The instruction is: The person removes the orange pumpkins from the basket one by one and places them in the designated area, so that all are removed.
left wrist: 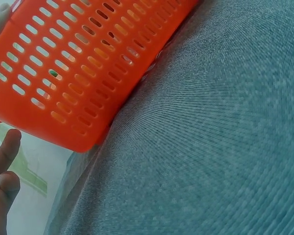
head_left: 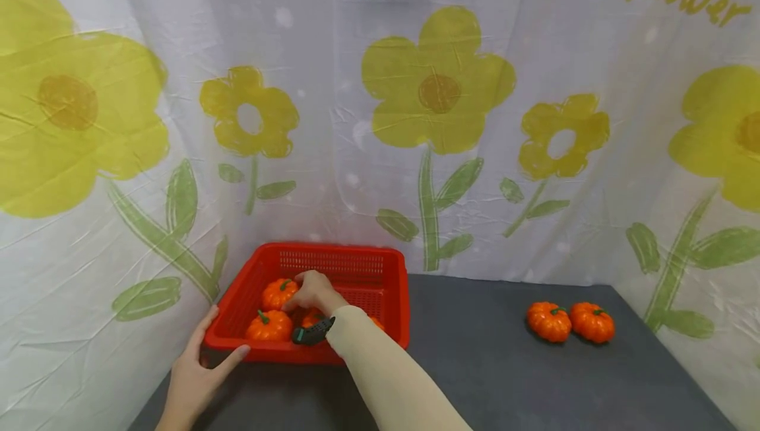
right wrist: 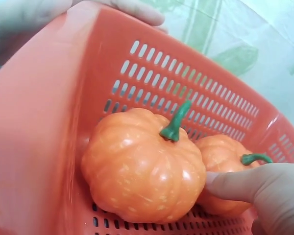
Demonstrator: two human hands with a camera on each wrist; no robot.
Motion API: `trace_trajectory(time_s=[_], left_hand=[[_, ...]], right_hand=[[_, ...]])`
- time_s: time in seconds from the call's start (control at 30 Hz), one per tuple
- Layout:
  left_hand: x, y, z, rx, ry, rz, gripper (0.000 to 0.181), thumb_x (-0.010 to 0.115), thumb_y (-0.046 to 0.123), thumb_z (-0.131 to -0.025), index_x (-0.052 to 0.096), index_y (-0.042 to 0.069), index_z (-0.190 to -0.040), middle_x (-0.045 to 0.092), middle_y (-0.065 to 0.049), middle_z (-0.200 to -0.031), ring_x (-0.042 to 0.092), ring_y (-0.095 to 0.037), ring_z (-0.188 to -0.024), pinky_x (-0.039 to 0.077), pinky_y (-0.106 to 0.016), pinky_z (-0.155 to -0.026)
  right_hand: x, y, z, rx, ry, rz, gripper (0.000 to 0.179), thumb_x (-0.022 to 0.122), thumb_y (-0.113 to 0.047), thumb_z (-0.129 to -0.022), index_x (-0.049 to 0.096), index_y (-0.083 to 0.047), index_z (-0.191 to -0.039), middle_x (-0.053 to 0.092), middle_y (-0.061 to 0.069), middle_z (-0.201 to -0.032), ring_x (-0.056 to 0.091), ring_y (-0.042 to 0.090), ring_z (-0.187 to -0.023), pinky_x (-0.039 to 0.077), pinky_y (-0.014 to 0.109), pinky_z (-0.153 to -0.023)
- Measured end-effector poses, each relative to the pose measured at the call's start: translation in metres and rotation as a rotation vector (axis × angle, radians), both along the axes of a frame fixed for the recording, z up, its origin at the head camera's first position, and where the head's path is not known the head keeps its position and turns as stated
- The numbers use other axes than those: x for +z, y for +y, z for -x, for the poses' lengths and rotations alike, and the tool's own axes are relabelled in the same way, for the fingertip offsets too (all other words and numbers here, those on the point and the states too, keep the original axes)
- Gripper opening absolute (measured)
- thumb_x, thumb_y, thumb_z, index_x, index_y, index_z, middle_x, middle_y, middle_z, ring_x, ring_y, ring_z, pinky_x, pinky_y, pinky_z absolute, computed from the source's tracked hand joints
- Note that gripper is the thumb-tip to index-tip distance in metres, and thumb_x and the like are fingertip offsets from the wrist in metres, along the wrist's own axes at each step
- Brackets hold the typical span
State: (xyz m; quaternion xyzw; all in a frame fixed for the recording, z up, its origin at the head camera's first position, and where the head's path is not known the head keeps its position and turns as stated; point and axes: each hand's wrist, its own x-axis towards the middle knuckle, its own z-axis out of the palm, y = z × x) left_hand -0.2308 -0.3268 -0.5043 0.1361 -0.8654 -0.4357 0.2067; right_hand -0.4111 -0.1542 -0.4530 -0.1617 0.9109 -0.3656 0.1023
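A red plastic basket [head_left: 405, 299] with slotted walls stands on the table's left side. My left hand [head_left: 194, 373] holds its near left corner, thumb on the front rim and fingers along the left side. Inside the basket, my right hand [head_left: 315, 291] grips a small orange pumpkin [head_left: 276, 295] with a green stem, its thumb against the near side in the right wrist view. Just in front sits another pumpkin [right wrist: 142, 169], by the basket's near left corner. More orange pumpkins [head_left: 312, 317] show partly behind the right wrist and sleeve.
Two more pumpkins, one on the left [head_left: 549, 322] and one on the right [head_left: 592, 323], sit side by side on the dark grey table [head_left: 475, 358]. A white curtain [head_left: 332, 173] printed with yellow flowers hangs behind and along both sides. A dark band [head_left: 315, 332] wraps the right wrist.
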Motion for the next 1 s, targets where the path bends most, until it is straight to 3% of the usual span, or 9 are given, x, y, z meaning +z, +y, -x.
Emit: trace_trajectory(time_s=[0.17,0.27,0.37,0.47,0.6,0.73,0.87,1.0], left_hand=[[-0.003,-0.002,0.001,-0.01,-0.009,0.001,0.1,0.086,0.05,-0.088,0.033,0.021,-0.168,0.043,-0.011,-0.166,0.053,-0.008,-0.101,0.038,-0.013,-0.07],[-0.004,-0.001,0.001,-0.014,-0.008,-0.001,0.1,0.086,0.049,-0.088,0.033,0.022,-0.168,0.041,-0.009,-0.168,0.05,-0.011,-0.118,0.037,-0.009,-0.074],[-0.005,0.0,0.002,-0.019,0.0,-0.006,0.099,0.086,0.049,-0.088,0.034,0.021,-0.168,0.041,-0.009,-0.168,0.048,-0.001,-0.113,0.038,-0.01,-0.074],[-0.006,0.0,0.002,-0.019,-0.006,-0.007,0.099,0.086,0.05,-0.088,0.034,0.023,-0.168,0.042,-0.008,-0.168,0.044,0.004,-0.101,0.039,-0.015,-0.072],[-0.005,-0.002,0.001,-0.016,-0.053,-0.013,0.102,0.085,0.053,-0.088,0.031,0.021,-0.169,0.039,-0.01,-0.169,0.043,-0.008,-0.088,0.037,-0.024,-0.065],[-0.002,-0.005,0.002,-0.015,-0.115,-0.025,0.106,0.082,0.058,-0.088,0.026,0.02,-0.17,0.034,-0.011,-0.171,0.043,-0.014,-0.086,0.035,-0.028,-0.064],[0.001,-0.007,0.004,-0.015,-0.137,-0.019,0.107,0.081,0.06,-0.089,0.025,0.021,-0.171,0.033,-0.01,-0.172,0.047,-0.018,-0.094,0.038,-0.026,-0.068],[0.001,-0.009,0.005,-0.028,-0.135,-0.02,0.108,0.081,0.059,-0.089,0.023,0.02,-0.171,0.031,-0.013,-0.173,0.053,-0.032,-0.117,0.039,-0.02,-0.071]], right_hand=[[0.003,0.006,-0.009,0.028,0.004,0.043,0.065,0.096,-0.022,-0.077,0.071,-0.006,-0.135,0.074,0.003,-0.117,0.064,0.017,-0.102,0.053,0.028,-0.096],[0.0,0.007,-0.006,0.014,-0.016,0.084,0.063,0.095,-0.022,-0.076,0.072,-0.005,-0.132,0.073,0.003,-0.111,0.064,0.017,-0.096,0.055,0.03,-0.093],[-0.005,0.005,-0.001,-0.027,-0.035,0.114,0.064,0.095,-0.024,-0.074,0.072,-0.006,-0.131,0.072,0.002,-0.11,0.062,0.017,-0.094,0.056,0.033,-0.093],[-0.007,0.004,0.004,-0.051,0.002,0.106,0.066,0.096,-0.026,-0.072,0.073,-0.009,-0.131,0.073,0.0,-0.112,0.063,0.016,-0.097,0.055,0.032,-0.093],[-0.001,0.007,0.001,-0.03,0.074,0.084,0.067,0.096,-0.028,-0.072,0.073,-0.01,-0.132,0.075,0.0,-0.117,0.065,0.015,-0.101,0.053,0.028,-0.093],[0.013,0.018,-0.009,0.019,0.118,0.119,0.067,0.095,-0.03,-0.075,0.071,-0.01,-0.135,0.073,0.002,-0.123,0.066,0.017,-0.107,0.053,0.029,-0.095],[0.023,0.033,-0.014,0.046,0.155,0.141,0.068,0.093,-0.034,-0.079,0.068,-0.013,-0.139,0.07,0.002,-0.132,0.064,0.02,-0.117,0.053,0.035,-0.1],[0.028,0.048,-0.019,0.066,0.2,0.14,0.067,0.092,-0.036,-0.08,0.068,-0.015,-0.14,0.069,0.002,-0.134,0.064,0.023,-0.121,0.053,0.037,-0.101]])
